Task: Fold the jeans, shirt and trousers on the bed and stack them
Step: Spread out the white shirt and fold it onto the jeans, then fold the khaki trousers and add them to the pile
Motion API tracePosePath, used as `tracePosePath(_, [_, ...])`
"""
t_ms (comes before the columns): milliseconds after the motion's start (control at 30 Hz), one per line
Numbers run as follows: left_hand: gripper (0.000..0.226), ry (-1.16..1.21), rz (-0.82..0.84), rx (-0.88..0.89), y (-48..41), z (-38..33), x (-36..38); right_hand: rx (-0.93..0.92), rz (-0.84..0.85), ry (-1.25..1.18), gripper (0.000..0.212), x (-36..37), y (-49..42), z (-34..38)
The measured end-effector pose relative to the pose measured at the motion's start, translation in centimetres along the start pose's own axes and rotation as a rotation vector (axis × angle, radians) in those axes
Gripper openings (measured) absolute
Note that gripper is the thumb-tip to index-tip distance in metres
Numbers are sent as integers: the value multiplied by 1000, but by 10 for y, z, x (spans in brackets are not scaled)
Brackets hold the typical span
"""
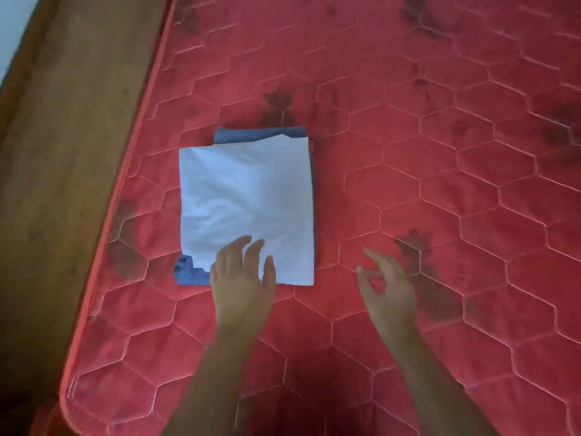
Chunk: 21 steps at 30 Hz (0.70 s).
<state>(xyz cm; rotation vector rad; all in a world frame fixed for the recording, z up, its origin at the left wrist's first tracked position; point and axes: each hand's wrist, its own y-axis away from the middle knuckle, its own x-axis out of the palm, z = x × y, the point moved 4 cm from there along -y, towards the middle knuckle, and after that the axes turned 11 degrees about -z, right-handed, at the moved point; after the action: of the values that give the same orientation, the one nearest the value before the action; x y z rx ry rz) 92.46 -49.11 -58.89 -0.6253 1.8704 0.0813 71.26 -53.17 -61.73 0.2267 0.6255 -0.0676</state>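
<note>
A folded white garment (248,202) lies on top of folded blue jeans (261,134), whose edges show at the far side and at the near left corner. The stack sits on the red quilted mattress (440,190), left of centre. My left hand (243,278) rests flat with straight fingers on the near edge of the white garment. To the right of the stack, my right hand (385,284) hovers over the mattress with fingers loosely spread, holding nothing. No third garment is visible.
A brown wooden bed frame (63,152) runs along the left of the mattress. The mattress has dark stains and a hexagon quilt pattern, and its edge curves down at the near left corner.
</note>
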Motion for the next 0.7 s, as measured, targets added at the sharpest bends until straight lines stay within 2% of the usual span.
tracePosePath(200, [34, 81, 123, 248, 54, -130, 1, -77, -219, 232, 30, -125, 26, -49])
tracePosePath(333, [34, 81, 175, 318, 96, -196, 1, -125, -309, 355, 31, -199, 50, -82])
tracePosePath(433, [35, 88, 217, 312, 132, -240, -3, -151, -306, 393, 39, -249, 66, -100])
tracePosePath(600, [39, 98, 279, 315, 182, -298, -13, -96, -284, 450, 43, -320, 85, -135])
tracePosePath(700, [38, 114, 267, 336, 198, -312, -15, -20, -296, 475, 34, -347, 90, -157])
